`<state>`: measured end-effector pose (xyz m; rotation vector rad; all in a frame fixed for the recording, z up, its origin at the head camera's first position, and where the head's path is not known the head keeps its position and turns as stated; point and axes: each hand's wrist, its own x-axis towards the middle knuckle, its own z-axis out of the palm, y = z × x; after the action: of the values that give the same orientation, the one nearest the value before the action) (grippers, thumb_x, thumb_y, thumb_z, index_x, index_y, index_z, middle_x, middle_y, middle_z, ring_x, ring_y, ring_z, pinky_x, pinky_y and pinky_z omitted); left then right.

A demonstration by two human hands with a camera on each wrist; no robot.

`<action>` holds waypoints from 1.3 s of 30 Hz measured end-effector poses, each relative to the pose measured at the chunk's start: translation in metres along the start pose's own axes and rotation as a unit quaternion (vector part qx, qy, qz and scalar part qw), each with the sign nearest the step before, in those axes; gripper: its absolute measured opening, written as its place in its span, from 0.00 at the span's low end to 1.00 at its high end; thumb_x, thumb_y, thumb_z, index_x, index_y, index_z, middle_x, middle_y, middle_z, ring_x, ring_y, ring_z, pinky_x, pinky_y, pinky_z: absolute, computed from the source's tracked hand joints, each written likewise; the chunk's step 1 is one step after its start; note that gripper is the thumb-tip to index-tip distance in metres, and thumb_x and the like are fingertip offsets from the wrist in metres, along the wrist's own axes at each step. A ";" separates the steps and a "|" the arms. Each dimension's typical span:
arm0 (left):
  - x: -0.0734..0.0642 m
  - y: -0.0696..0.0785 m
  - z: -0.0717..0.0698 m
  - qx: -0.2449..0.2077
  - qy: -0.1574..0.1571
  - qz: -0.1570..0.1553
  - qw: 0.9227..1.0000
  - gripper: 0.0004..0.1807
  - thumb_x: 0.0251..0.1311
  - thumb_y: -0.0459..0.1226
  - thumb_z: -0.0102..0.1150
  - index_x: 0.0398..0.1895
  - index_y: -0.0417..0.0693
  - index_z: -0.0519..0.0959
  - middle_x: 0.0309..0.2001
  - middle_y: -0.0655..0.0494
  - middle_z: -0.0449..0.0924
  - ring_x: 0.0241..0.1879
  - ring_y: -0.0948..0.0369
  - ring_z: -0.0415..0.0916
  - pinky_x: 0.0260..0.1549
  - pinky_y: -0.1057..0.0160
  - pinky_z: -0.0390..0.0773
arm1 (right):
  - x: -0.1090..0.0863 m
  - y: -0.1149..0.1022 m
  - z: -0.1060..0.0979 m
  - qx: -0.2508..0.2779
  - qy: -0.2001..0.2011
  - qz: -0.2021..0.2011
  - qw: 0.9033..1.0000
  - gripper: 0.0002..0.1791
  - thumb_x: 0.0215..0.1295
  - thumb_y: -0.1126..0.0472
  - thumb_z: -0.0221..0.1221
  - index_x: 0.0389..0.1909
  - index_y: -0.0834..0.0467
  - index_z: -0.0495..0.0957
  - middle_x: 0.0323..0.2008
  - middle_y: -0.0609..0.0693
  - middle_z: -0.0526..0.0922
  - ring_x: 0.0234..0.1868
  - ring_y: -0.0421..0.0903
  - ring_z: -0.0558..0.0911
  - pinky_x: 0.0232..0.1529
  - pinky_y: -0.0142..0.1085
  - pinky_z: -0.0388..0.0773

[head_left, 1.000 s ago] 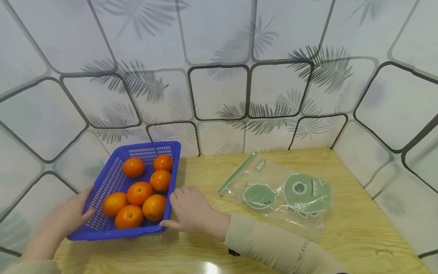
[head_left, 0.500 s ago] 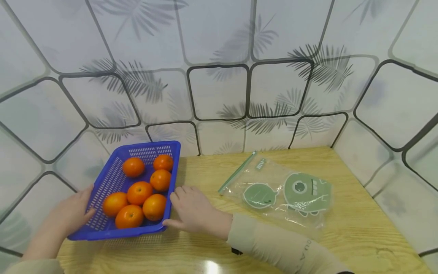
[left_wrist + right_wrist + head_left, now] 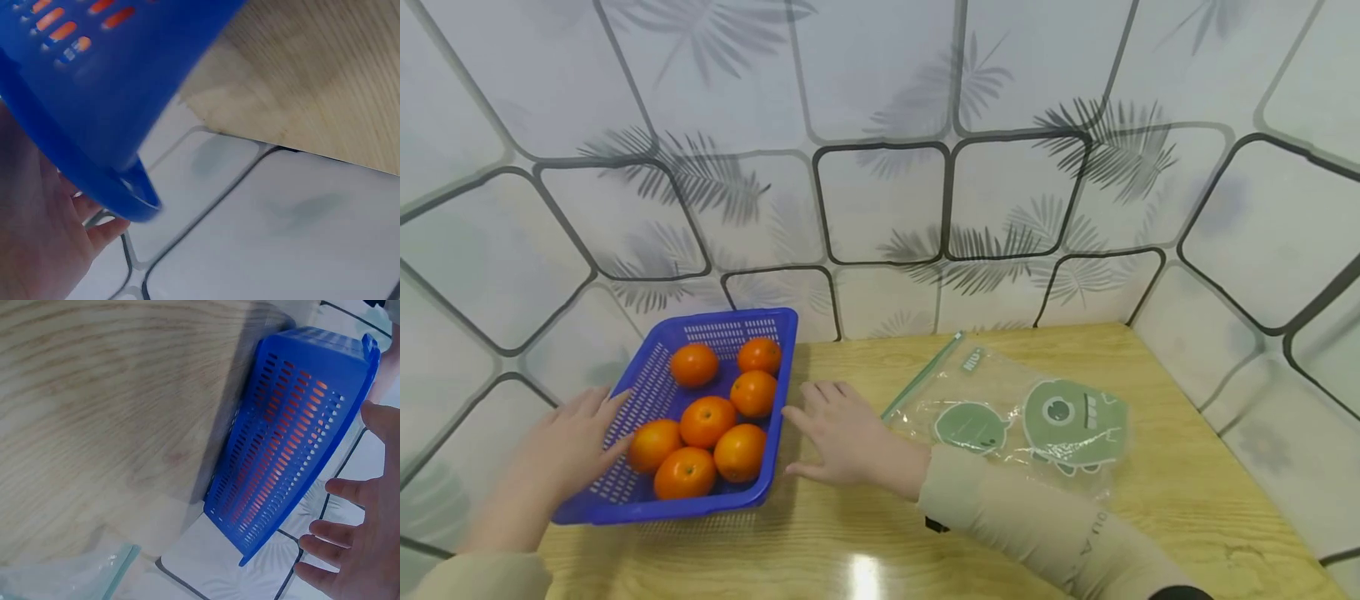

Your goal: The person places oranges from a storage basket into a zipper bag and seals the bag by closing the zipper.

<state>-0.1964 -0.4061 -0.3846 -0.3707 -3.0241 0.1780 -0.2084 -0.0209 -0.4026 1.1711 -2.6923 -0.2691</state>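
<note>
A blue perforated plastic basket (image 3: 700, 505) stands on the left of the table, holding several oranges (image 3: 708, 421). At its left rim is my left hand (image 3: 561, 446), fingers extended over the edge. In the left wrist view, the left fingers (image 3: 107, 232) lie loosely by the basket's rim (image 3: 128, 203); contact is unclear. My right hand (image 3: 850, 437) is just beside the basket's right side, fingers spread and holding nothing. The right wrist view shows the right fingers (image 3: 334, 532) apart from most of the basket wall (image 3: 275, 444).
A clear zip bag (image 3: 1063, 425) with a green strip and green cartoon prints lies flat on the wooden table (image 3: 842, 367), right of my right hand. My right sleeve (image 3: 1037, 521) covers its near edge. Patterned wall panels (image 3: 887, 208) enclose the table's back and sides.
My right hand has let go of the basket's right rim and moved right, fingers spreading. The left hand has loosened and shifted slightly up and inward over the left rim. The basket stays nearly in place.
</note>
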 end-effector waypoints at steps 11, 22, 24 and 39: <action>0.020 0.031 -0.019 -0.001 0.000 0.002 1.000 0.39 0.74 0.55 0.56 0.76 0.35 0.68 0.73 0.21 0.63 0.71 0.24 0.63 0.69 0.25 0.63 | -0.004 0.023 -0.006 0.010 -0.026 0.021 0.999 0.45 0.71 0.22 0.50 0.81 0.43 0.63 0.79 0.55 0.64 0.78 0.55 0.67 0.79 0.51 0.66; 0.037 0.052 -0.037 0.002 0.001 0.025 1.000 0.40 0.75 0.55 0.56 0.77 0.35 0.67 0.75 0.23 0.63 0.72 0.26 0.63 0.70 0.25 0.63 | -0.013 0.046 0.000 0.029 -0.020 0.040 0.999 0.44 0.70 0.24 0.55 0.79 0.43 0.65 0.77 0.57 0.67 0.77 0.59 0.68 0.78 0.57 0.67; 0.041 0.057 -0.040 0.006 -0.002 0.028 1.000 0.40 0.75 0.56 0.55 0.76 0.35 0.68 0.75 0.23 0.63 0.72 0.26 0.63 0.70 0.25 0.63 | -0.014 0.051 0.002 0.037 -0.020 0.046 0.998 0.44 0.69 0.24 0.55 0.80 0.43 0.65 0.76 0.58 0.67 0.77 0.59 0.68 0.78 0.58 0.66; 0.071 0.092 -0.053 -0.001 -0.012 0.063 0.998 0.39 0.77 0.57 0.51 0.80 0.42 0.66 0.77 0.27 0.62 0.77 0.29 0.59 0.75 0.25 0.56 | -0.028 0.089 0.013 0.052 -0.041 0.084 0.994 0.45 0.69 0.27 0.59 0.80 0.46 0.65 0.75 0.61 0.67 0.75 0.63 0.68 0.76 0.61 0.66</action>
<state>-0.2383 -0.2942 -0.3387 -0.5642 -3.0249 0.1901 -0.2550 0.0605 -0.3971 0.9720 -2.8862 -0.1570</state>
